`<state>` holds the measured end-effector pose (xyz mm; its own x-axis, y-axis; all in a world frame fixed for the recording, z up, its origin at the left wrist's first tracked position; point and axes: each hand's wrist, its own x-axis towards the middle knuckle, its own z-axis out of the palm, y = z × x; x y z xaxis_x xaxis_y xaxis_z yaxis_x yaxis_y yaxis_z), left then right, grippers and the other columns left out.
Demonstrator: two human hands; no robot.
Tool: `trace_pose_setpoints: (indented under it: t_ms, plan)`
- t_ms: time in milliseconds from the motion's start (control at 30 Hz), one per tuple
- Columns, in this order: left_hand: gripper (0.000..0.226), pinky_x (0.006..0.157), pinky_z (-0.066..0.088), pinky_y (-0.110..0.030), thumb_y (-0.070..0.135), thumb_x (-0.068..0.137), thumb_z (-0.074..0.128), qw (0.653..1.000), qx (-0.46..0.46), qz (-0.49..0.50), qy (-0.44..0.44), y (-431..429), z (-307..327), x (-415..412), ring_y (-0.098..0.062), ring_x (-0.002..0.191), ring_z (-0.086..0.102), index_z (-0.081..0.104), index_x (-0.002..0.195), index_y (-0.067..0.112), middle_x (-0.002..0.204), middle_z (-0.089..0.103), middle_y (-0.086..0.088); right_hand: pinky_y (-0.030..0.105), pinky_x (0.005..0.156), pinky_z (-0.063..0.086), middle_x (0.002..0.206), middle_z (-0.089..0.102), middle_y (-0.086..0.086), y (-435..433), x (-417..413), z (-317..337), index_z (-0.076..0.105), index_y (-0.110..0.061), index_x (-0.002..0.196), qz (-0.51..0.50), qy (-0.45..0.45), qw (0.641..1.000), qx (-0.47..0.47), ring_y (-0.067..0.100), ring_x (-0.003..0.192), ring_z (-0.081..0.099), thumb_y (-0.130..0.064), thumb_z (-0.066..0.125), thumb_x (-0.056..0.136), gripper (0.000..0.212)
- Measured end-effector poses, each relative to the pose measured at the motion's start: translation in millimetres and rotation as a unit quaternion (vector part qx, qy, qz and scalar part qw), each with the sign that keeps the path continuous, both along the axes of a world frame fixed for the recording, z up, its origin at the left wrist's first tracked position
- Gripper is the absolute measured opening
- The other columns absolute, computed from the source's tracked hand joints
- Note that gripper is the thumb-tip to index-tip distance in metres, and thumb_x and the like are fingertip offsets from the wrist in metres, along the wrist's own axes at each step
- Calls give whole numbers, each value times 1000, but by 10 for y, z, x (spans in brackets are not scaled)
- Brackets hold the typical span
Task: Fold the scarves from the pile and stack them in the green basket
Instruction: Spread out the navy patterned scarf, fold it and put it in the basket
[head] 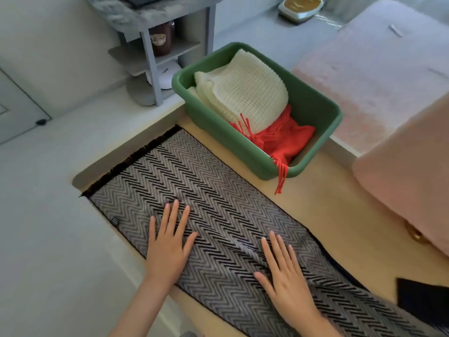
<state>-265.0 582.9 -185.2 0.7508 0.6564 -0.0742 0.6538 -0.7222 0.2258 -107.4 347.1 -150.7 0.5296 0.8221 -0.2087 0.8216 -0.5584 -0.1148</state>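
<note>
A grey shelf (pixel 149 57) is seen at 11 o'clock on pale floor (pixel 48 215). On the wooden table (pixel 328 203) a herringbone scarf (pixel 206 186) is pressed flat by left hand (pixel 167 246) and right hand (pixel 284 276) (fingers straight, spread); the green basket (pixel 230 142) is set at 1 o'clock.

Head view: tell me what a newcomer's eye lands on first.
A black-and-white zigzag scarf lies spread along the wooden table, the left hand and right hand pressing flat on it. Behind it stands the green basket, a cream knitted scarf lying on a red scarf whose fringe spills over the near rim.
</note>
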Motion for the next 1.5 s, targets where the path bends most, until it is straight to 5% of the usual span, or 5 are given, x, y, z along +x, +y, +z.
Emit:
trace_pose_setpoints:
  t_ms: [400,667,833,1133,1500]
  plan:
    - [31,96,43,-31,33,84,53,924,-139,-311,-174,-1834,287,242,-11,110,55,64,111,24,114,58,10,28,87,37,123,45,-5,-2157,-496,233,48,-27,122,-199,26,977,75,14,102,48,-57,20,98,48]
    - [49,71,51,-23,39,49,90,899,-175,-390,-97,-2587,298,317,-8,93,44,64,90,34,95,58,13,33,94,36,121,54,4,-2655,-645,104,48,-20,118,-251,-20,962,104,20,109,46,-24,84,66,63]
    - [10,74,36,-14,41,77,65,898,-204,-370,-124,-2523,237,288,-3,91,46,56,78,36,95,49,19,26,81,37,99,56,-3,-2702,-688,48,58,-20,84,-216,-62,965,134,15,91,51,-34,45,88,20]
    - [58,74,35,-20,51,99,22,912,-146,-364,-120,-2575,269,240,-3,86,46,68,74,26,88,59,13,26,90,40,111,58,-3,-2898,-1017,132,59,-23,94,-191,-27,964,185,13,96,55,-34,29,101,33]
    - [39,105,31,-25,31,98,46,871,-220,-439,6,-3799,678,940,-12,127,41,44,137,27,137,42,10,37,88,46,128,49,1,-3438,220,575,53,-19,128,-657,73,714,229,21,114,51,-46,59,89,48]
